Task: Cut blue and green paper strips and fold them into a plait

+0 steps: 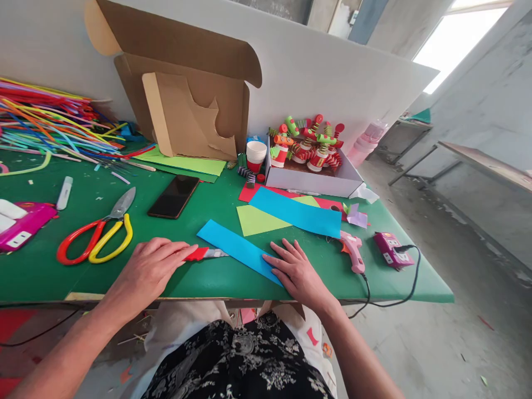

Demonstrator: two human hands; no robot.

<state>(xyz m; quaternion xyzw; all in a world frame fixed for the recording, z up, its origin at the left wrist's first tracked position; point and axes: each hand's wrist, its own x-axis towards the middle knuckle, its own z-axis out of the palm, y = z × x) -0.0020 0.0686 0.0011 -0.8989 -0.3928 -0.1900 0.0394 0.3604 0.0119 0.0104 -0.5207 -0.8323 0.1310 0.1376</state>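
My left hand [154, 270] is closed over the handle of a red utility knife [196, 254]. The knife lies low over the green tabletop, its blade pointing right and its tip close to the edge of a narrow blue paper strip [233, 246]. On the strip's right end rests my right hand [297, 270], palm down with fingers spread. Behind it a wider blue paper strip [297, 212] lies across light green paper [260, 221] and red paper. Left of my left hand are scissors [102, 233] with one red and one yellow handle.
A phone [173, 197], paper cups [255, 155] and a white box [313, 184] of paper figures stand farther back. At right are a pink glue gun [352, 252] and a corded magenta box [393, 250]. An open cardboard box [187, 105] and colourful pipe cleaners [54, 124] lie at back left.
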